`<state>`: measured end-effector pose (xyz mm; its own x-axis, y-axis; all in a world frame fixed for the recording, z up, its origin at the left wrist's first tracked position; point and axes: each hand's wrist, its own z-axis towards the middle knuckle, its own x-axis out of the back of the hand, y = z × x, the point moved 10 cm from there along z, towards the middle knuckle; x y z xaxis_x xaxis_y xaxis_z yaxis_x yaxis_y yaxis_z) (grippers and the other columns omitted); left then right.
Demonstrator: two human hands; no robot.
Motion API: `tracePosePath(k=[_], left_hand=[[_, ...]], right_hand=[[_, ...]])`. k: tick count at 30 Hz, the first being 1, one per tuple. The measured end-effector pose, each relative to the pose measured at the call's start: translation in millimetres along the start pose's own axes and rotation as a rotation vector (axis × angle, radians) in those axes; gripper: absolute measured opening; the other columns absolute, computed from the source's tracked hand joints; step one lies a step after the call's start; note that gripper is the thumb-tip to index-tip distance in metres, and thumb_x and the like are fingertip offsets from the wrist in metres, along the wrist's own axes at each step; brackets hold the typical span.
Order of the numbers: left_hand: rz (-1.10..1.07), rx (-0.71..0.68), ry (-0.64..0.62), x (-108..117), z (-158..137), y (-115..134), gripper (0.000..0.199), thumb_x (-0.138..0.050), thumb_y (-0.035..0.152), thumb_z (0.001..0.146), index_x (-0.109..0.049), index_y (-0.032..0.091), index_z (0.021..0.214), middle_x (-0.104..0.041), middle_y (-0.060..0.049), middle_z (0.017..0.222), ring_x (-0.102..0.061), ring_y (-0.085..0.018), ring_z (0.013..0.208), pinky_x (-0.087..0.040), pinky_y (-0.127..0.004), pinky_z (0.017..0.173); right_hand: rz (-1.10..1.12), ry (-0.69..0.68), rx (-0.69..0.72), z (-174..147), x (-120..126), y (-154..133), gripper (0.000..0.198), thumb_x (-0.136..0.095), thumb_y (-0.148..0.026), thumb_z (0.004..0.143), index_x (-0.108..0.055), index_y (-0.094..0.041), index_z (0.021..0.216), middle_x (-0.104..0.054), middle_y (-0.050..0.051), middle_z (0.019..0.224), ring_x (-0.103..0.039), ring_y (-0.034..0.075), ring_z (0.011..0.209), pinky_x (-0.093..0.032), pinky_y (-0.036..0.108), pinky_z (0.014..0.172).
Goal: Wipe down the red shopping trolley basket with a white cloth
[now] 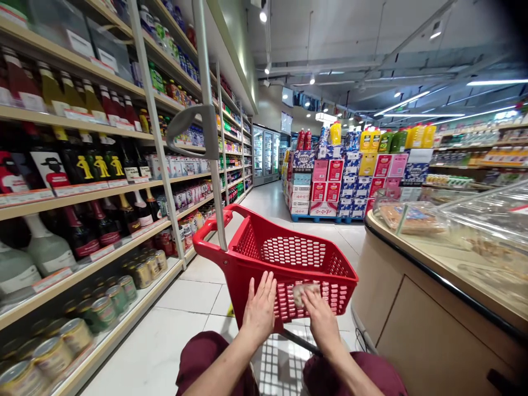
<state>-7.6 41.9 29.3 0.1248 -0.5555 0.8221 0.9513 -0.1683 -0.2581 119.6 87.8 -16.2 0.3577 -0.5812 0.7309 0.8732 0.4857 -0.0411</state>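
Observation:
In front of me stands a red plastic shopping basket cart [289, 242] with perforated sides and a tall grey pull handle [212, 132] raised at its left end. My left hand [260, 302] lies flat with fingers outstretched against the near side wall. My right hand [320, 314] presses a crumpled, pale cloth [304, 294] to the same wall, further right; its fingers bend over the cloth. Through the holes and over the rim, the basket shows nothing inside. My knees in dark red trousers are on either side below.
Shelves [82, 190] of bottles and cans run along the left. A counter [412, 297] with clear covers and packaged food stands close on the right. Stacked cartons and juice bottles [330, 176] rise beyond the cart on the tiled floor [181, 316], with glass-door fridges [266, 151] behind.

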Motion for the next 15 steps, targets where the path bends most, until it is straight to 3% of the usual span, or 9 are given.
tracePosePath(k=[3, 7, 12, 15], left_hand=[[0.003, 0.036, -0.013, 3.8, -3.5, -10.4, 0.063, -0.041, 0.022, 0.073, -0.027, 0.011, 0.133, -0.026, -0.011, 0.142, -0.013, -0.023, 0.132, -0.007, -0.048, 0.106], [0.009, 0.081, 0.009, 10.8, -5.8, -21.5, 0.063, -0.041, 0.019, 0.072, -0.028, 0.011, 0.133, -0.027, -0.011, 0.141, -0.014, -0.024, 0.132, -0.009, -0.048, 0.107], [0.031, 0.094, -0.014, 7.1, -18.8, -31.9, 0.065, -0.041, 0.019, 0.071, -0.026, 0.013, 0.134, -0.026, -0.009, 0.142, -0.014, -0.023, 0.132, -0.011, -0.048, 0.106], [0.035, 0.117, -0.012, 6.7, -25.6, -40.0, 0.065, -0.042, 0.019, 0.070, -0.027, 0.012, 0.133, -0.028, -0.010, 0.141, -0.014, -0.024, 0.132, -0.012, -0.049, 0.106]], right_hand=[[0.032, -0.044, 0.001, 1.5, -2.1, -11.1, 0.059, -0.030, 0.007, 0.068, -0.059, -0.022, 0.110, -0.056, 0.003, 0.119, -0.051, 0.018, 0.110, -0.041, 0.031, 0.090], [0.091, 0.065, 0.024, 22.9, 21.4, -25.0, 0.057, -0.031, 0.004, 0.073, -0.050, -0.020, 0.121, -0.042, 0.003, 0.132, -0.036, 0.019, 0.123, -0.035, 0.034, 0.097], [0.028, -0.082, 0.027, 9.5, -4.8, -43.0, 0.054, -0.032, 0.006, 0.070, -0.063, -0.022, 0.104, -0.060, 0.002, 0.113, -0.051, 0.020, 0.109, -0.044, 0.030, 0.084], [0.048, -0.046, 0.051, 15.2, 4.8, -54.9, 0.056, -0.031, 0.007, 0.070, -0.060, -0.021, 0.109, -0.056, 0.002, 0.119, -0.048, 0.018, 0.113, -0.043, 0.029, 0.088]])
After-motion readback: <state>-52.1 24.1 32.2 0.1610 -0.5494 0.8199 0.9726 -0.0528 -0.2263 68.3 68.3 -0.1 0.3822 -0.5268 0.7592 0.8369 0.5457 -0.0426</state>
